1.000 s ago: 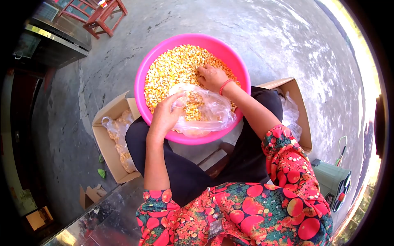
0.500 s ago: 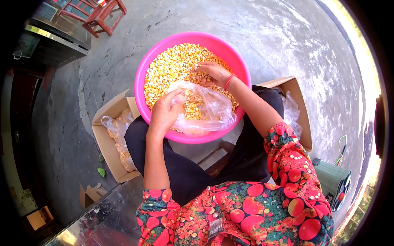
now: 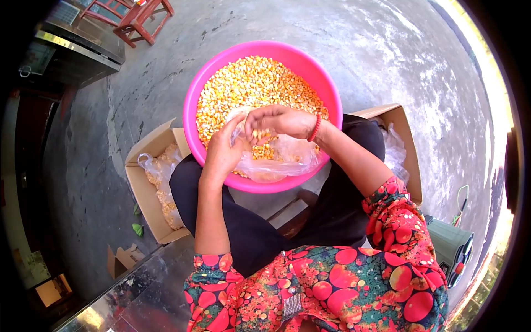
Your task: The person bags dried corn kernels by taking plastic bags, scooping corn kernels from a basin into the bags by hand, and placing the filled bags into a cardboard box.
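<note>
A pink basin (image 3: 332, 91) full of yellow corn kernels (image 3: 251, 80) sits between my knees. Inside its near half lies a clear plastic bag (image 3: 282, 166) with some kernels showing through. My left hand (image 3: 222, 150) grips the bag's edge on the left with thumb and fingers. Over the bag's mouth, close to the left fingertips, my right hand (image 3: 283, 120) is curled palm-down around corn kernels, some visible below its fingers. A red beaded bracelet (image 3: 315, 127) circles the right wrist.
On the left stands a cardboard box (image 3: 145, 191) holding bagged pale contents. Another cardboard box (image 3: 412, 160) with clear plastic bags is on the right. A green case (image 3: 451, 240) lies further right, and a red wooden chair (image 3: 138, 22) stands at the far left.
My right hand has moved from the kernels on the basin's right side, left and toward me to the bag's mouth, with kernels in it. My left hand stays on the bag.
</note>
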`<state>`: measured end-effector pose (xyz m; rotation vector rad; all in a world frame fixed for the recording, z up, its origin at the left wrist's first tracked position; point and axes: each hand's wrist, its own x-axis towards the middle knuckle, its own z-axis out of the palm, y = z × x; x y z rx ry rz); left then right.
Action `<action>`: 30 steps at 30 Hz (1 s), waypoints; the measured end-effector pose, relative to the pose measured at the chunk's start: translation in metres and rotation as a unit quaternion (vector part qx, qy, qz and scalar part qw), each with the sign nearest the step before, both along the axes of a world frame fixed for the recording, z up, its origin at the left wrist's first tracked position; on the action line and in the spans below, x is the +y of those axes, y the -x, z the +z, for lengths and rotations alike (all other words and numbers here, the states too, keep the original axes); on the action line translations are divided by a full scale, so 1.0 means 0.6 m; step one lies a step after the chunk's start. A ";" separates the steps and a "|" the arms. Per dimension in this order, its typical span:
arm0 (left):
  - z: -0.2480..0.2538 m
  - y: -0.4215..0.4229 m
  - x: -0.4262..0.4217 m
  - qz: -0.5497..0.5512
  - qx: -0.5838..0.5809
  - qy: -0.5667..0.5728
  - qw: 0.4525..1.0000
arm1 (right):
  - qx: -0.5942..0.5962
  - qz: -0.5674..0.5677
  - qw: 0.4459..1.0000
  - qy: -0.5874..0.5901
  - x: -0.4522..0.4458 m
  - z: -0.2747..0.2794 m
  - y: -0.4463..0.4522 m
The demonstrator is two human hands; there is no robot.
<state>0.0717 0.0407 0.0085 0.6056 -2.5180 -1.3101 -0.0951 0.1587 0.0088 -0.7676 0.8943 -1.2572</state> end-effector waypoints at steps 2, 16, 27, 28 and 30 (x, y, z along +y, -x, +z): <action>-0.007 0.001 -0.004 0.003 -0.012 -0.001 1.000 | 0.225 0.125 0.958 0.128 -0.003 -0.017 -0.009; 0.022 0.000 0.008 -0.054 -0.032 -0.155 0.986 | 0.642 -0.192 0.741 0.037 -0.028 -0.091 0.072; 0.018 -0.006 0.006 -0.016 -0.025 -0.172 0.985 | 0.682 -0.012 0.731 -0.002 -0.027 -0.101 0.057; 0.019 -0.005 0.006 -0.006 -0.028 -0.166 0.986 | 0.682 -0.011 0.731 -0.003 -0.027 -0.104 0.062; 0.018 -0.004 0.006 0.004 -0.032 -0.161 0.986 | 0.600 -0.025 0.793 -0.102 -0.029 -0.110 0.075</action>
